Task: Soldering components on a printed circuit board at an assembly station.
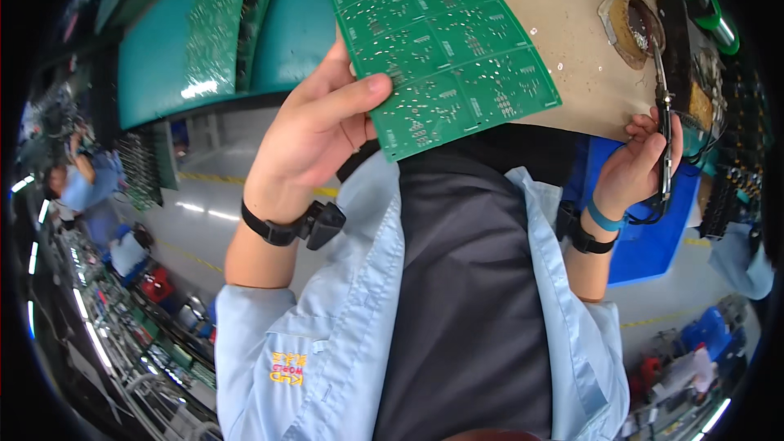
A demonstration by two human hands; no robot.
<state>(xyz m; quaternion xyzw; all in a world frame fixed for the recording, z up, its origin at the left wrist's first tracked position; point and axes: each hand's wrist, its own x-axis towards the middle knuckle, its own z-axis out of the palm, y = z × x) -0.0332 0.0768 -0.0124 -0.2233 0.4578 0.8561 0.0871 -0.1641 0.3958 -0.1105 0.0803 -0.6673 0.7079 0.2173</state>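
My left hand [306, 126] is closed on the near left edge of a green circuit board panel [445, 41], thumb on top and the other fingers partly hidden behind it. The panel is tilted, divided into several repeated sections and dotted with shiny solder points. On the right, my right hand [633, 167] grips a dark soldering iron [663, 102], which points away from me. Its thin tip reaches to a round brown dish [633, 28] with a dark, grimy inside; whether it touches the contents I cannot tell.
A tan work surface [563, 24] lies under the panel. More green boards [216, 24] stand on a teal surface [155, 73] to the left. A green solder wire spool [714, 20] is at the far right, above a blue bin [653, 249]. Another person [86, 171] works far left.
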